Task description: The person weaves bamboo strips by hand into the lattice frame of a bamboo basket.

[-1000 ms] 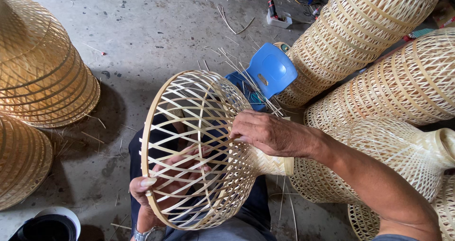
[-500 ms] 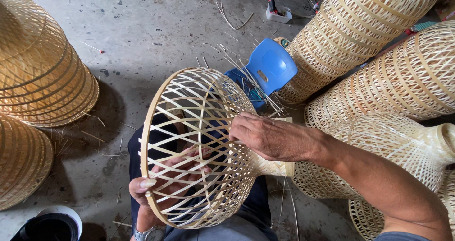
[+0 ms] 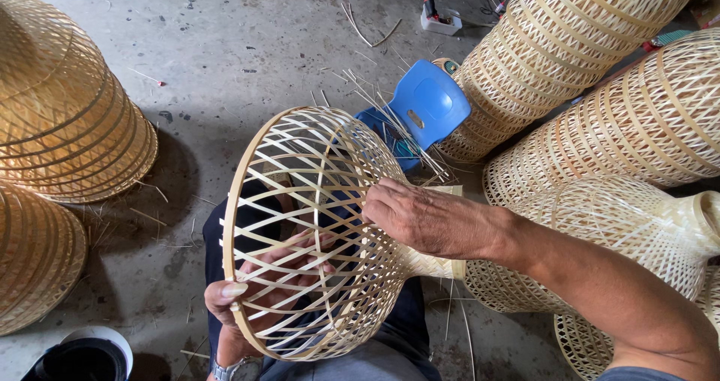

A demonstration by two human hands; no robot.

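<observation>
— What is seen to differ from a second ago?

— Very little. The open-weave bamboo basket (image 3: 315, 231) is kept on its side over the lap, its round mouth turned toward 9 o'clock and its narrow neck toward 3 o'clock. The right hand (image 3: 427, 220) is found slightly lower on the weave than before; the left hand (image 3: 259, 287) is unchanged at the rim.

— How are the hands posed?

— The right forearm is brought in from 4 o'clock, and the hand is laid palm down on the outer wall, fingers curled onto the strips; whether a strip is pinched cannot be told. The left hand is wrapped around the lower rim at 7 o'clock, thumb outside, fingers seen through the lattice inside, so the basket is gripped there.

— What is set around it?

— A blue plastic stool (image 3: 424, 111) is placed at 1 o'clock, with loose bamboo splints (image 3: 390, 118) lying across it. Finished woven baskets (image 3: 600, 58) are stacked at 2 and 3 o'clock, darker domed ones (image 3: 67, 118) at 9 and 10 o'clock. A small white box (image 3: 441, 22) with a dark tool on it is left at 12 o'clock on the concrete floor (image 3: 225, 43). A black bucket with a white rim (image 3: 82, 355) is seen at 8 o'clock.
</observation>
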